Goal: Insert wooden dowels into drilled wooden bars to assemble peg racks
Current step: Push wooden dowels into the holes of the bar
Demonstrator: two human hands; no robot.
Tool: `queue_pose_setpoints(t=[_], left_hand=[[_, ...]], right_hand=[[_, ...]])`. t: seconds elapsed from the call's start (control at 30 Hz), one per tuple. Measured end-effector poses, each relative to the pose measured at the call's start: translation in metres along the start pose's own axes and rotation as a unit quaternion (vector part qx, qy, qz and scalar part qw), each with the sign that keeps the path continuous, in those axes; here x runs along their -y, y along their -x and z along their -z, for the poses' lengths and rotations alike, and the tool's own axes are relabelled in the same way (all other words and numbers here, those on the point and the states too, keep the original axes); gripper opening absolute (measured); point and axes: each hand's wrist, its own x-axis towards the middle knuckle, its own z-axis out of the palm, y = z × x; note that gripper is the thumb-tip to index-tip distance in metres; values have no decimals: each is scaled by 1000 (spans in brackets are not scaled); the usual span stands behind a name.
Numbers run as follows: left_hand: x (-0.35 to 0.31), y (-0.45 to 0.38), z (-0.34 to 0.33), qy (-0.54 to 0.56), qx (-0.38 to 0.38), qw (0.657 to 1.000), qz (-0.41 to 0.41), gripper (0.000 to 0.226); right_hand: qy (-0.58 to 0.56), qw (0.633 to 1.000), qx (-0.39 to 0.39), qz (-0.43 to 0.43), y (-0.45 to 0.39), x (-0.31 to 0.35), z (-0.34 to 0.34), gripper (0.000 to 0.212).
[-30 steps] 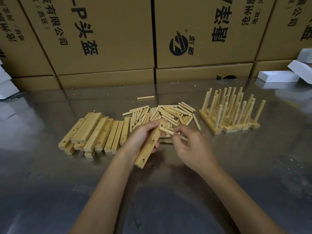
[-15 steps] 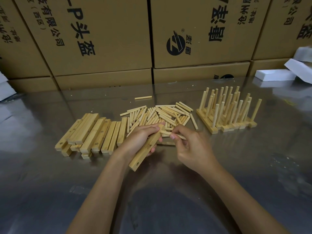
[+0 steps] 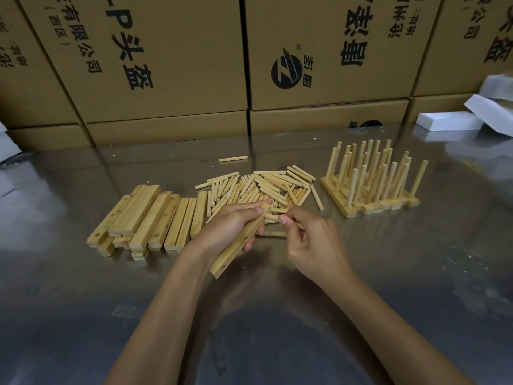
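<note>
While the left hand (image 3: 233, 226) grips a pale, square-edged drilled bar (image 3: 241, 241) tilted above the surface (image 3: 388, 273), the right hand (image 3: 311, 240) pinches a thin round dowel (image 3: 270, 217) at the bar's far end. Whether it enters a hole is hidden by fingers. Behind the bar lies the loose dowel pile (image 3: 266, 187). The surface is glossy grey metal, backed by printed cardboard boxes (image 3: 172, 65).

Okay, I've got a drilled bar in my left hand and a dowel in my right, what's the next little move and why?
Probably bring the dowel tip to the hole nearest the bar's upper end and push it in. The left hand holds the bar tilted with no pegs yet, and the right hand pinches the dowel just beside it, so seating the first peg looks like the natural step.
</note>
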Motion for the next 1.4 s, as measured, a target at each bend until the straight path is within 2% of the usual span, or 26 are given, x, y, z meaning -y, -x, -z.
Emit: queue_pose_setpoints(t=[0.2, 0.37, 0.5, 0.67, 0.77, 0.9, 1.2, 1.4], left_hand=[[0, -1, 5, 22, 14, 1000, -10, 30], [1, -1, 8, 15, 16, 1000, -2, 28], [2, -1, 5, -2, 9, 1000, 10, 28], [5, 1, 3, -61, 6, 998, 24, 29], [5, 1, 1, -27, 13, 999, 24, 30], [3, 1, 4, 15, 30, 999, 28, 30], [1, 3, 6, -15, 32, 999, 31, 29], [-3, 4, -3, -34, 43, 998, 35, 36]], right_hand=[[26, 997, -37, 57, 3, 4, -1, 13], [73, 991, -25, 111, 6, 7, 1, 15], [38, 997, -31, 57, 9, 4, -6, 10], [-46, 998, -20, -27, 6, -2, -13, 25], [-90, 994, -21, -54, 4, -4, -14, 24], [-150, 987, -29, -52, 6, -4, -14, 23], [-140, 989, -20, -53, 5, -7, -16, 26], [-173, 981, -7, -86, -11, -13, -5, 19]])
